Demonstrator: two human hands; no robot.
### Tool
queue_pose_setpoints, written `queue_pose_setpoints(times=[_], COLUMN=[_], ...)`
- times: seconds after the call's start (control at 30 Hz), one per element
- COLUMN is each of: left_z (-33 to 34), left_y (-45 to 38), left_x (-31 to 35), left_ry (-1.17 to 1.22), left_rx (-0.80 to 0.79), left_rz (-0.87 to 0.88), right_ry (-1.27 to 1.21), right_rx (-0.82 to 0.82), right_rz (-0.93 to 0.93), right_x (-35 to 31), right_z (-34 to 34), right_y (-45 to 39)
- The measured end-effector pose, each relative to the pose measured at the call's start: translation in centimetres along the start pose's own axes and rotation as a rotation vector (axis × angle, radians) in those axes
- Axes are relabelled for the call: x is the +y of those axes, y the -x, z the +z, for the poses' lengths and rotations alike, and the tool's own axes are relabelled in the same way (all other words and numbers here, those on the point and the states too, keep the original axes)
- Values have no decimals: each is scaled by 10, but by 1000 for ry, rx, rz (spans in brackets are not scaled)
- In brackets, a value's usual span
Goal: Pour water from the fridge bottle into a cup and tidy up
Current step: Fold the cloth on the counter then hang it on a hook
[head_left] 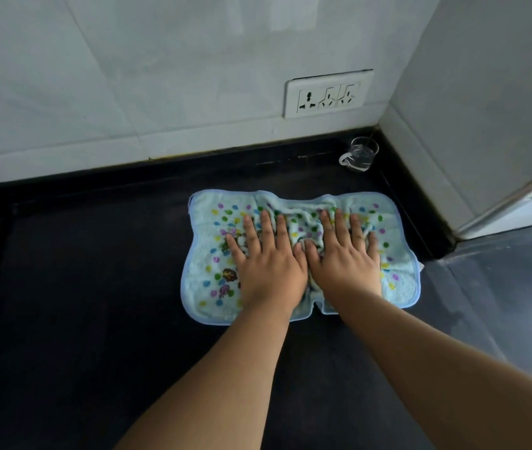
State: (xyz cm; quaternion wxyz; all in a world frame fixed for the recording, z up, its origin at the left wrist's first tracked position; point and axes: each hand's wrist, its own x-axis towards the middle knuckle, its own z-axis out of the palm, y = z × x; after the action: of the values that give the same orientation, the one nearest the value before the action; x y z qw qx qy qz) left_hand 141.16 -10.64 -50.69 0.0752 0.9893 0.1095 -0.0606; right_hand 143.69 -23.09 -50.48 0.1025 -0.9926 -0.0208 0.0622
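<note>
left hand (266, 266) and right hand (344, 259) both flat, fingers spread, pressing light blue dotted terry towel (398, 284) onto black worktop (79, 287), clear glass cup (360, 154) with water off in the corner

A clear glass cup (360, 154) with a handle stands upright in the far right corner of the black counter (95, 271), holding water. A light-blue dotted towel (212, 254) lies flat, rumpled at mid-counter.

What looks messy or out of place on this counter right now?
Only the towel: it is bunched into wrinkles between the left hand and right hand pressing it flat. The glass cup stands upright in the corner; no spill shows.
</note>
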Motion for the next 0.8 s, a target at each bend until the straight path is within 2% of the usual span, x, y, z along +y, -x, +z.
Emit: queue_pose_setpoints(times=[0.8], left_z=[15], left_y=[95], left_x=[-8], left_ry=[50], left_rx=[32], left_rz=[102], right_ry=[39], right_rx=[-45], right_rz=[21], right_x=[7], right_z=[7], right_y=[98])
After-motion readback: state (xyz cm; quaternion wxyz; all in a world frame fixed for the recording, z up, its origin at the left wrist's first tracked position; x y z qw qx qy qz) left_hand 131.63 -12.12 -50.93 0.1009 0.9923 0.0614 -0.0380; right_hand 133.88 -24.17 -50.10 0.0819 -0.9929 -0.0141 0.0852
